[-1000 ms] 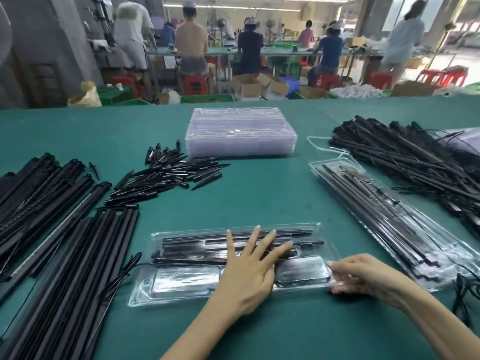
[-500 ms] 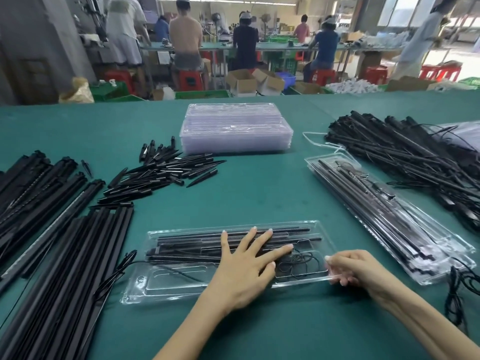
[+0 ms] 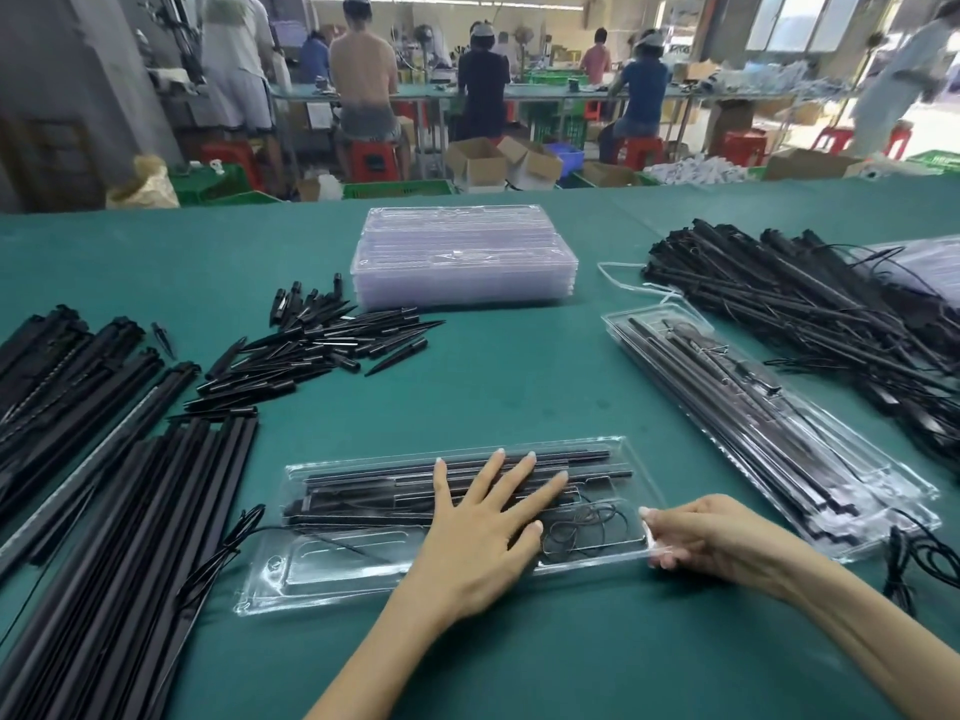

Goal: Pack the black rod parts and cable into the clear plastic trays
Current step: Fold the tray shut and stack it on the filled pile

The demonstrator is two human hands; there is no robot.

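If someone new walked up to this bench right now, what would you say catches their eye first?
Probably the two hands at the near edge: the left hand lies flat on the clear tray of black rods, and the right hand pinches its right end. Next, the stack of empty trays at table centre, and the heaps of long black rods on the left.

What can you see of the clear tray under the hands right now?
The clear tray is thin moulded plastic, lying flat and lengthwise on the green table. Black rods fill its far side; a coiled cable sits near its right end. The left hand presses flat on top; the right hand pinches the right edge.
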